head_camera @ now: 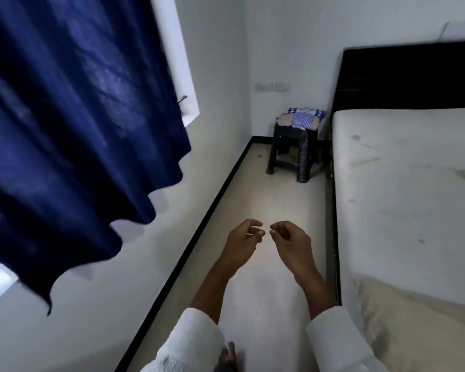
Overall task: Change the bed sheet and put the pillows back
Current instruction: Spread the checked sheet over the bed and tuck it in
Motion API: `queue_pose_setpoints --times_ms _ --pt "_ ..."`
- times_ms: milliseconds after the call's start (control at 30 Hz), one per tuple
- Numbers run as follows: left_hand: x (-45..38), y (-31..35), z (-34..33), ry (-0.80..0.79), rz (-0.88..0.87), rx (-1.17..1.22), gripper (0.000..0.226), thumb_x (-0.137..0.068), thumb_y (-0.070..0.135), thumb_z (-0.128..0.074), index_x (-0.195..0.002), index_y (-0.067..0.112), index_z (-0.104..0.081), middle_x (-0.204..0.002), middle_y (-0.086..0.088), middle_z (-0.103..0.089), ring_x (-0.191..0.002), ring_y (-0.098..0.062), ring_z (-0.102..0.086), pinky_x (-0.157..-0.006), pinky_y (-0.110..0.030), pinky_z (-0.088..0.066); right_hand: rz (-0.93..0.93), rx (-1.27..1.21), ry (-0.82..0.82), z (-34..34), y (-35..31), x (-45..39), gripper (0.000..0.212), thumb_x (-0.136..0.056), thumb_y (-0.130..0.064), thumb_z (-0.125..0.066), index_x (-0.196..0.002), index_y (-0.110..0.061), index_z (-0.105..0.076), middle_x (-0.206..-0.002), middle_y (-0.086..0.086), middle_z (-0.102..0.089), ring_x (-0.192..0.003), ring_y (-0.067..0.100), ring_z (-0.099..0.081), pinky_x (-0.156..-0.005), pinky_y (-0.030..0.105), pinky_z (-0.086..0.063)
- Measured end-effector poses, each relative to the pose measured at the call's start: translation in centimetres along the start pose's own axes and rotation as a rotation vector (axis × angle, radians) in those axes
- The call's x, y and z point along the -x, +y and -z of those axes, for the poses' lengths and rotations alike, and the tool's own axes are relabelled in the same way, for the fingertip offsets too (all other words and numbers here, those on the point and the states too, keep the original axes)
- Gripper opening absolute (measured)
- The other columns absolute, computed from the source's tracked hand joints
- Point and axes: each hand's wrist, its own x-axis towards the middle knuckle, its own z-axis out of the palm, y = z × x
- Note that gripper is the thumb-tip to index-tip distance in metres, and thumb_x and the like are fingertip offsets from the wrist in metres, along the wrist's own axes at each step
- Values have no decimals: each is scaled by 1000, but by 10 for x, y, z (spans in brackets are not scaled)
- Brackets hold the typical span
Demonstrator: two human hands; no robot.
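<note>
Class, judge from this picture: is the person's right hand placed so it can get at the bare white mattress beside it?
Probably yes. The right hand hangs over the floor holding nothing, and the bare white mattress lies just to its right with nothing visible between them.

I see a dark blue curtain [73, 124] hanging at the left wall, and a dark plastic stool [293, 154] in the far corner beneath a wall switch plate [271, 86].
</note>
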Motion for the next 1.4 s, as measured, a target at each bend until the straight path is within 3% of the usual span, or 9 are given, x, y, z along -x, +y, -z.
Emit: queue_pose_setpoints --times_ms 167,333,400,533,767,900,1000,1133,1400 --pt "-129 2 34 -59 -18 6 13 -92 16 -54 -104 20 -56 -107 -6 -64 -98 -20 -61 -84 -29 -49 -3 36 83 -30 -8 -113 13 -90 -8 -57 -99 -8 -66 -93 -1 -64 -84 9 -57 -66 1 -36" --pt "-263 28 48 -189 -78 -38 19 -94 18 -52 -113 19 -55 -112 -4 -62 -101 -18 -59 -86 -28 -47 -6 80 86 -47 -29 -235 14 -90 -9 -57 -102 -7 -63 -92 -3 -62 -83 7 -57 -72 8 -45" --pt "-308 42 46 -230 -100 -50 22 -95 17 -50 -117 17 -54 -111 -4 -62 -100 -17 -60 -85 -27 -48 -18 95 107 -48 -34 -279 15 -90 -10 -57 -103 -6 -63 -92 -1 -62 -83 8 -57 -67 5 -43" --pt "-394 56 32 -320 -120 -9 19 -96 13 -47 -114 14 -55 -108 -5 -62 -98 -20 -61 -82 -27 -49 -85 81 180 -50 -28 -365 16 -90 -11 -58 -105 -6 -63 -94 2 -64 -85 14 -59 -66 11 -42" --pt "-593 71 -13 -361 -122 5 17 -93 11 -51 -108 11 -59 -98 -4 -63 -80 -10 -58 -65 -13 -44 -131 63 215 -36 8 -557 14 -89 -8 -58 -102 -10 -64 -85 -1 -62 -73 2 -56 -56 3 -40" --pt "-716 97 -36 -405 -36 57 11 -94 12 -51 -102 15 -58 -89 1 -63 -76 -8 -58 -63 -17 -44 -179 36 163 -11 12 -686 13 -87 -7 -59 -98 -11 -65 -78 -4 -62 -79 15 -62 -61 6 -42" --pt "-799 116 -47 -382 -7 116 8 -93 11 -53 -97 17 -58 -91 -7 -62 -81 -16 -58 -59 -16 -45 -198 20 167 2 14 -775 15 -87 -6 -58 -100 -9 -64 -82 1 -64 -80 13 -59 -61 6 -42" --pt "-896 131 -65 -359 37 191 9 -93 9 -53 -96 15 -58 -93 -14 -62 -81 -25 -57 -72 -34 -50 -211 5 127 5 24 -872 16 -88 -9 -58 -102 -10 -64 -92 3 -67 -87 14 -62 -68 13 -46" --pt "-1119 134 -125 -425 100 204 10 -95 11 -50 -103 8 -56 -87 -6 -64 -75 -14 -60 -64 -17 -50 -237 113 132 8 90 -1091 17 -88 -9 -57 -104 -10 -64 -102 3 -64 -93 14 -61 -68 11 -43"
